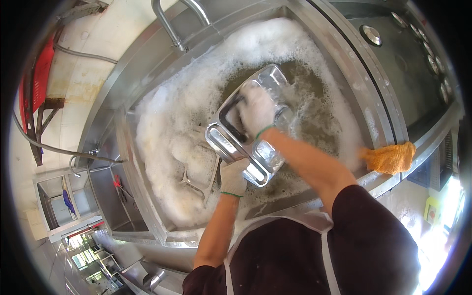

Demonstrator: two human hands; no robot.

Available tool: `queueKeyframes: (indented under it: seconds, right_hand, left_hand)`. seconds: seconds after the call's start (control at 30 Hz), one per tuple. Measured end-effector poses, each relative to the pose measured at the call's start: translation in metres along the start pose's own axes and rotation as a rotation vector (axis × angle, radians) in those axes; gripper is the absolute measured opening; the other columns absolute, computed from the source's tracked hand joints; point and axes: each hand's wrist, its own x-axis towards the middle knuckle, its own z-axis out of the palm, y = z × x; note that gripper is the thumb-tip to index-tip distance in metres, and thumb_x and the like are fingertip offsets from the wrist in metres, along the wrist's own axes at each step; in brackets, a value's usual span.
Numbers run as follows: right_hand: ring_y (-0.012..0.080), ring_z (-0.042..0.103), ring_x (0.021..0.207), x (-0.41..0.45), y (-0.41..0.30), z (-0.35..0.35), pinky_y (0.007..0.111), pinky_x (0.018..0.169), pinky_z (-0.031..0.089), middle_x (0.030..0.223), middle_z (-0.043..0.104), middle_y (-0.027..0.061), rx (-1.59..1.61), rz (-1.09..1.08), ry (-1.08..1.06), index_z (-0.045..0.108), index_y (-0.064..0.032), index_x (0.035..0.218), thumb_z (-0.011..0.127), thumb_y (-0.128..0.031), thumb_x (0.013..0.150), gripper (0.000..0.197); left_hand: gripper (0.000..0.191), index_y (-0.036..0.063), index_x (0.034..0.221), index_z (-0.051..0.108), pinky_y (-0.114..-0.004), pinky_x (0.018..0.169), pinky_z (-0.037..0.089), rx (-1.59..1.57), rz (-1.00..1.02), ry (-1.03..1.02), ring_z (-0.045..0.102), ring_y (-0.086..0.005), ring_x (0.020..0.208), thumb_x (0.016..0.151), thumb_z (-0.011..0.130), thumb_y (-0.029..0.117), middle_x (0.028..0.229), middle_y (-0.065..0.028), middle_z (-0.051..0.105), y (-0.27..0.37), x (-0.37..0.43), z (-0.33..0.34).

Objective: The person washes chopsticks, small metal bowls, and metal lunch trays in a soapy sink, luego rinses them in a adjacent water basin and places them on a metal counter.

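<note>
My left hand (234, 177), in a pale knit glove with a green cuff, grips the lower left edge of a metal compartment tray (223, 142). The tray is tilted above foamy water in a stainless steel sink (142, 201). My right hand (257, 109), gloved too and blurred, lies over the tray's middle compartments; its fingers are unclear, and whether it holds anything cannot be told. Left of the held tray, another compartment tray (212, 173) lies partly under the suds (162, 136). Churned murky water (313, 129) shows to the right.
An orange cloth (392, 158) hangs over the sink's front rim at the right. Beyond the divider, a second basin (391, 84) holds water and several round metal objects. A metal faucet (173, 31) stands at the back, and a grey hose (73, 150) crosses the left side.
</note>
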Motion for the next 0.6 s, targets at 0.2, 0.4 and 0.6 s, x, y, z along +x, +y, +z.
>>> queueKeyframes:
  seconds: [0.2, 0.4, 0.6]
  right_hand:
    - [0.0210, 0.066, 0.092, -0.029, 0.037, -0.023, 0.034, 0.082, 0.054, 0.104, 0.069, 0.0031, -0.047, -0.501, -0.314, 0.070, -0.0187, 0.110, 0.061, -0.007, 0.083, 0.030]
    - [0.0148, 0.064, 0.077, 0.034, 0.084, -0.036, 0.030, 0.073, 0.059, 0.090, 0.068, 0.0045, -0.109, 0.113, 0.044, 0.070, -0.0133, 0.100, 0.059, -0.006, 0.088, 0.018]
    - [0.0271, 0.061, 0.100, 0.026, 0.135, -0.066, 0.036, 0.088, 0.051, 0.109, 0.063, 0.0128, -0.372, -0.353, -0.424, 0.068, -0.0136, 0.111, 0.065, -0.009, 0.081, 0.030]
  left_hand:
    - [0.038, -0.0026, 0.112, 0.060, -0.035, 0.082, 0.052, -0.111, -0.121, 0.034, 0.063, -0.0232, 0.089, 0.075, 0.053, -0.009, 0.100, -0.0106, 0.063, 0.014, -0.004, -0.024]
    - [0.042, -0.0060, 0.115, 0.056, -0.038, 0.086, 0.052, -0.052, -0.144, 0.019, 0.063, -0.0278, 0.093, 0.073, 0.052, -0.006, 0.101, -0.0133, 0.063, 0.001, -0.009, -0.011]
    - [0.035, -0.0072, 0.112, 0.059, -0.037, 0.083, 0.052, -0.138, -0.196, -0.019, 0.064, -0.0261, 0.094, 0.077, 0.055, -0.003, 0.103, -0.0131, 0.063, 0.007, -0.008, -0.027]
